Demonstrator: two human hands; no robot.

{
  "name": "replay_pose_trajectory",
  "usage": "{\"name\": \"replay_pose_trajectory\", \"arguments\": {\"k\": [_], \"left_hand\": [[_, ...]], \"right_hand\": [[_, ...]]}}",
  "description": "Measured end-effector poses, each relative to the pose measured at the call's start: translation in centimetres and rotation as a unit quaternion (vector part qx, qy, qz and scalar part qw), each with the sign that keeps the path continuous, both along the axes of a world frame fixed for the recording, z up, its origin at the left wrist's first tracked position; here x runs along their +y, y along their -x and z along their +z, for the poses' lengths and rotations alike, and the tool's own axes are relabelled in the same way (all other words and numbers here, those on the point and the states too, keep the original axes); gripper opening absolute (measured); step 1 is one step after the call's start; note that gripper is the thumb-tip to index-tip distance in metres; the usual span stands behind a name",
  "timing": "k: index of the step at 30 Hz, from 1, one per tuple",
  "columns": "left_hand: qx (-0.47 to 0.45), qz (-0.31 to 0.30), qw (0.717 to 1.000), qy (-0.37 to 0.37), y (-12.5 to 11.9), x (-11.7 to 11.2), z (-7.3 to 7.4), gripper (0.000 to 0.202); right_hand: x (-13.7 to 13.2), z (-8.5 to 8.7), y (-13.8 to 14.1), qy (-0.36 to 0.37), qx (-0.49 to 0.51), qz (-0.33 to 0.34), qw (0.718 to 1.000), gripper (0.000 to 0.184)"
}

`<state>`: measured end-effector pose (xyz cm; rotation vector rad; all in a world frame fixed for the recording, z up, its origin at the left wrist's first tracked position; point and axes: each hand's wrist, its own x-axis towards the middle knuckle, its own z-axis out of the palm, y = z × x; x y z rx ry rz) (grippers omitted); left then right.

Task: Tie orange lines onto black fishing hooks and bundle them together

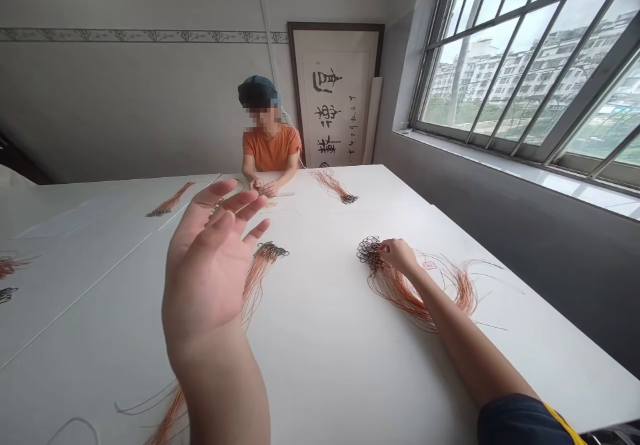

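Observation:
My left hand (215,265) is raised close to the camera above the table, palm turned to me, fingers slightly curled and apart, with nothing in it. Behind it lies a bundle of thin copper-coloured wires (254,278) with dark looped ends, partly hidden by the hand. On the right, my right hand (399,256) pinches at the dark looped ends (369,253) of a larger bundle of copper-coloured wires (407,295). Its fingertips are closed among the loops, and exactly how many wires they grip is hidden. This bundle's long tails curve to the right beneath my forearm.
A white table (320,365) spreads before me. More wire bundles lie at the back (333,185), back left (170,200), left edge and near my left forearm (173,415). Across the table a person in an orange shirt (273,148) handles something small. A barred window (530,65) is on the right.

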<state>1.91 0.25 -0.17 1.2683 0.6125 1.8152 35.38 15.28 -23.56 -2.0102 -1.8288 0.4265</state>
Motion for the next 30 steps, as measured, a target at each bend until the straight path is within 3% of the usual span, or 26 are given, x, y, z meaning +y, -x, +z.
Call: {"name": "replay_pose_trajectory", "arguments": {"k": [18,30], "left_hand": [[-0.009,0.032,0.999,-0.005,0.2,-0.2,0.3,0.024],[-0.019,0.045,0.999,-0.009,0.4,-0.2,0.3,0.022]], "right_hand": [[0.2,-0.3,-0.8,-0.077,0.05,-0.003,0.996,0.026],[0.7,-0.2,-1.1,-0.121,0.18,-0.001,0.976,0.024]]}}
